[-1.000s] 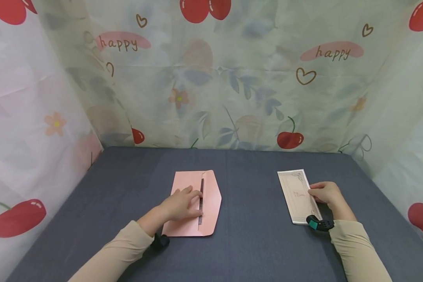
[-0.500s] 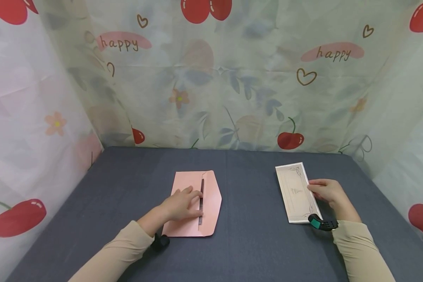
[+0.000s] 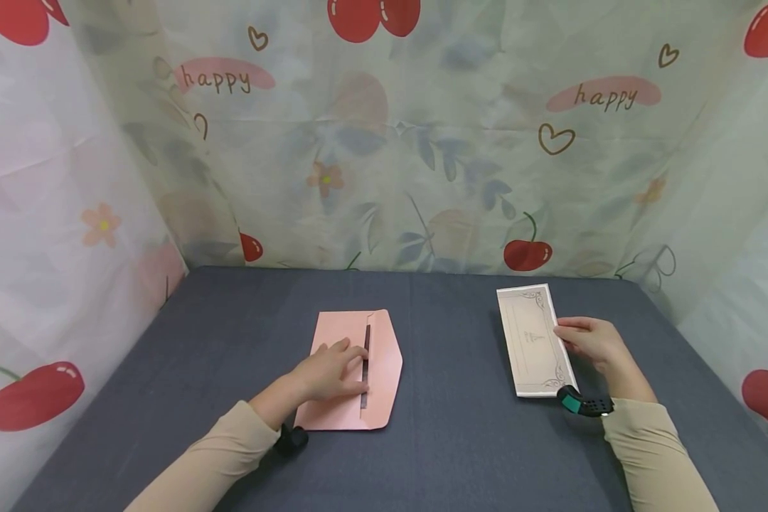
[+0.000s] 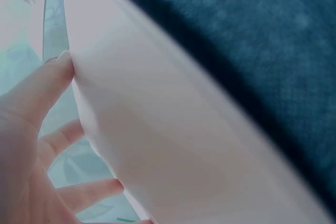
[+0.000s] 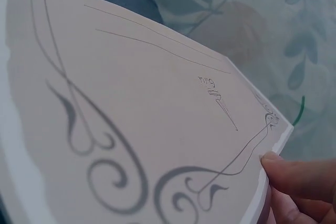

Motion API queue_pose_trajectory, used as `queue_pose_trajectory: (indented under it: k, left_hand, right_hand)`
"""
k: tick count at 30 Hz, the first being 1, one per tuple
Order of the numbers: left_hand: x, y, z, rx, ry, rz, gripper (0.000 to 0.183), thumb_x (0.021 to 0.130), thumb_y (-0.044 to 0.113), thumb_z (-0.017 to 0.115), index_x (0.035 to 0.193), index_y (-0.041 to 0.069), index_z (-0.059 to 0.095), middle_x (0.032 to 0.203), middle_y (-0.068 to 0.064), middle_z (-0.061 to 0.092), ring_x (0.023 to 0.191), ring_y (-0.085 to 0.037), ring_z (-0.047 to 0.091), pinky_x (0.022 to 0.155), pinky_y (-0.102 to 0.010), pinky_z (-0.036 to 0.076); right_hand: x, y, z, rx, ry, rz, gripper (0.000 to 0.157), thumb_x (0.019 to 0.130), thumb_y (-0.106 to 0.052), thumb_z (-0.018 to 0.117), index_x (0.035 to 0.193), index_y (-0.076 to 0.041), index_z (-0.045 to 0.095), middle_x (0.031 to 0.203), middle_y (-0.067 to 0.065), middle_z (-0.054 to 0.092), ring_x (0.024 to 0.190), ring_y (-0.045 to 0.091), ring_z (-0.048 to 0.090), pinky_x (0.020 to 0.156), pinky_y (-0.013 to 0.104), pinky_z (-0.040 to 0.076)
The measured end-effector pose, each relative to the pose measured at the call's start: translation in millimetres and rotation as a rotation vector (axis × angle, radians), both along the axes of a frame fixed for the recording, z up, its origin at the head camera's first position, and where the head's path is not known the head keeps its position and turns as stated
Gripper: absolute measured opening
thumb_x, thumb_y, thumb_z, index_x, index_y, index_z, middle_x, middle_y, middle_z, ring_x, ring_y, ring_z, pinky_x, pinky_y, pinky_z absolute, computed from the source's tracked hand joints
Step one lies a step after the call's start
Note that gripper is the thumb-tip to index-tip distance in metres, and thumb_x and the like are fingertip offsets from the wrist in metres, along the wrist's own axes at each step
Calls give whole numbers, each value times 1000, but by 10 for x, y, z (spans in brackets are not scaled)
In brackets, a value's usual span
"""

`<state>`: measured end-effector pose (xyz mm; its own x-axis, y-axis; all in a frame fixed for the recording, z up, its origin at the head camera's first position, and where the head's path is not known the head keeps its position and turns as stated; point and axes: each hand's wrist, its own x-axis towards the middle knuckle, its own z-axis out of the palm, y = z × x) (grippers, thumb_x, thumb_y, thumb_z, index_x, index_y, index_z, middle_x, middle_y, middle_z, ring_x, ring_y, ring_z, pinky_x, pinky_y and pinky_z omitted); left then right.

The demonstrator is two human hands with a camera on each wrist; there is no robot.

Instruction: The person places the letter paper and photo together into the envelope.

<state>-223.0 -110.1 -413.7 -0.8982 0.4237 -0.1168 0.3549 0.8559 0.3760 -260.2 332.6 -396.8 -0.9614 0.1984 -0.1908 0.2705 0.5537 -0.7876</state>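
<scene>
Head view, left to right: what's first?

Beige left sleeve [image 3: 214, 451], small black device [image 3: 291, 439] at the wrist, then the left hand [image 3: 326, 373]. It rests on a pink paper envelope [image 3: 382, 363], pointed flap to the right.

Gripping it?

No. Fingers loose and spread; thumb and fingertips touch along a narrow dark slot [image 3: 365, 371]. Left wrist view agrees: tips at the paper edge.

Envelope position?

Flat, just left of centre on the dark blue-grey cloth-covered table [image 3: 451, 434].

Next?

Well apart, to the right: a cream rectangular card [image 3: 530, 348], white edges, grey scrollwork corners, small printed motif mid-face. Top leans left, shadow along its left side.

Who has it?

Right hand [image 3: 598, 348], pinching the right edge. Right wrist view: thumb on the printed face.

And past that?

Black wristband with teal patch [image 3: 590, 407], by the card's lower right corner. Can't tell if touching. Then the beige right sleeve [image 3: 653, 455].
</scene>
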Motion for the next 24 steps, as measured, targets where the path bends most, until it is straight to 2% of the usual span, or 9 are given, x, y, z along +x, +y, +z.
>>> queue_pose_trajectory:
  k: [5, 8, 9, 15, 16, 20, 24]
  left_hand:
    - [3, 1, 4, 2, -7, 4, 49, 82, 44, 67, 125, 22, 54, 145, -22, 37, 132, -39, 41, 112, -55, 24]
    - [-1, 1, 2, 7, -6, 3, 49, 82, 44, 67, 124, 22, 54, 145, -23, 37, 132, -39, 41, 112, -55, 24]
    - [-3, 1, 2, 6, -6, 3, 49, 82, 44, 67, 124, 22, 54, 145, -22, 37, 132, -39, 41, 112, -55, 24]
    - [7, 5, 16, 2, -15, 12, 49, 82, 44, 67, 125, 23, 54, 146, -22, 37, 133, -42, 39, 109, -57, 27]
    - [11, 6, 18, 2, -14, 12, 49, 82, 44, 67, 125, 23, 54, 146, -22, 37, 133, -42, 39, 109, -58, 27]
    - [17, 5, 21, 1, -11, 8, 49, 83, 44, 67, 125, 23, 54, 146, -22, 37, 132, -42, 40, 110, -57, 27]
    - [13, 5, 22, 1, -4, 7, 49, 82, 44, 67, 124, 23, 54, 145, -22, 38, 131, -41, 41, 109, -57, 27]
  right_hand:
    - [7, -64, 35, -7, 5, 13, 52, 91, -28, 59, 129, 7, 48, 118, 22, 57, 77, 4, 55, 67, 19, 49]
    - [-5, -80, 34, -17, 2, 12, 53, 90, -30, 60, 128, 6, 49, 115, 18, 59, 80, 6, 57, 69, 21, 50]
    - [-14, -72, 29, -22, 1, 13, 51, 89, -32, 62, 126, 3, 52, 109, 13, 62, 80, 5, 57, 68, 22, 50]
    - [-15, -130, 31, -25, 18, 29, 51, 90, -30, 60, 126, 4, 52, 113, 17, 61, 76, 2, 56, 68, 20, 51]
    - [-7, -154, 41, -22, 23, 32, 52, 92, -28, 58, 128, 6, 49, 118, 21, 58, 77, 2, 56, 70, 20, 51]
    - [-12, -195, 59, -29, 22, 27, 51, 91, -29, 60, 127, 5, 50, 114, 17, 60, 78, 3, 57, 71, 23, 51]
    - [-115, -146, -58, -31, 24, 14, 54, 89, -35, 62, 127, 2, 52, 119, 18, 60, 84, 9, 59, 69, 22, 50]
